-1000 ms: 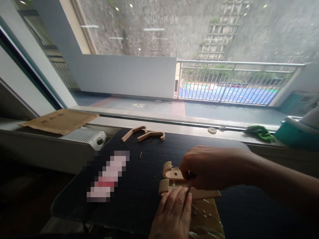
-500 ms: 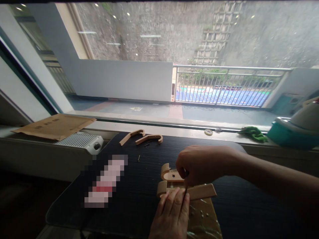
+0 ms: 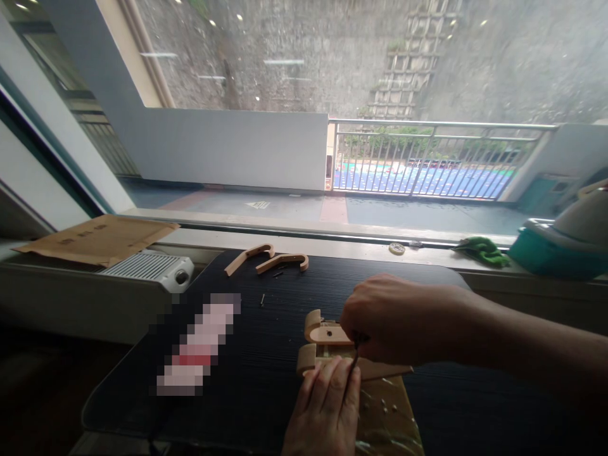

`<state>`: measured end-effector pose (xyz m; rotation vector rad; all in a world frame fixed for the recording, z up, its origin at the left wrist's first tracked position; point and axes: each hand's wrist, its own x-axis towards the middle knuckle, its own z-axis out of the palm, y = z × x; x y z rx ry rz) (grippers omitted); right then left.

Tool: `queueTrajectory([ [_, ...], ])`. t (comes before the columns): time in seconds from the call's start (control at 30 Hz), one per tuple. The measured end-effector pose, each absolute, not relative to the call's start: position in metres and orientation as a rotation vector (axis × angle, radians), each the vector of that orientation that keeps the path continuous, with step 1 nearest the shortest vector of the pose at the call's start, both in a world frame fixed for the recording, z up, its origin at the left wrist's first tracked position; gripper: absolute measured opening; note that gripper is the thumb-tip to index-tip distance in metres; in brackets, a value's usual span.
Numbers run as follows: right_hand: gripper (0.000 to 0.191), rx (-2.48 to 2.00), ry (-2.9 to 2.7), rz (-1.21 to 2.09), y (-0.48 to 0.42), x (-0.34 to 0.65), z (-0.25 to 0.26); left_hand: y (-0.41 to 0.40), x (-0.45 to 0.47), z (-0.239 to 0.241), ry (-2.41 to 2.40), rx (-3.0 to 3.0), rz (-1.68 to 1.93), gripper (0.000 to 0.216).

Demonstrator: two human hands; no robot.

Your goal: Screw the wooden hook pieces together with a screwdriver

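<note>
A small wooden assembly of two hook-shaped pieces lies on the black tabletop. My left hand lies flat on its near piece, fingers stretched out and pressing down. My right hand hovers over the assembly, fingers pinched on a thin dark tool whose tip points down at the wood. Two loose wooden hooks and a few small dark screws lie farther back on the table.
A clear plastic bag with small parts lies under my left hand. A white heater and cardboard sit at the left. On the sill are a tape roll, a green cloth and a teal-and-white appliance.
Both hands stay on the wooden assembly. The right hand has shifted slightly with the thin tool, and the view has swayed a little.
</note>
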<state>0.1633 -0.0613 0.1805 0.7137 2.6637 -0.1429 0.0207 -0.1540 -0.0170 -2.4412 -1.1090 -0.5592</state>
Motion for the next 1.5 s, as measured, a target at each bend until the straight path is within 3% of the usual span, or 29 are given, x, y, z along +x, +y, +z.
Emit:
queueTrajectory([
  [0.3, 0.016, 0.765, 2.611, -0.134, -0.060, 0.165, 0.186, -0.155, 0.021, -0.015, -1.133, -2.467, -0.556, 0.069],
  [1.07, 0.010, 0.769, 2.689, -0.131, -0.061, 0.170, 0.182, -0.158, 0.025, -0.012, -1.182, -2.453, -0.592, 0.074],
  [1.27, 0.020, 0.916, 2.715, -0.098, -0.065, 0.176, 0.183, -0.157, 0.022, -0.012, -1.147, -2.486, -0.592, 0.071],
  [1.5, 0.012, 0.901, 2.789, -0.142, -0.075, 0.177, 0.189, -0.161, 0.028, -0.002, -1.207, -2.409, -0.666, 0.068],
])
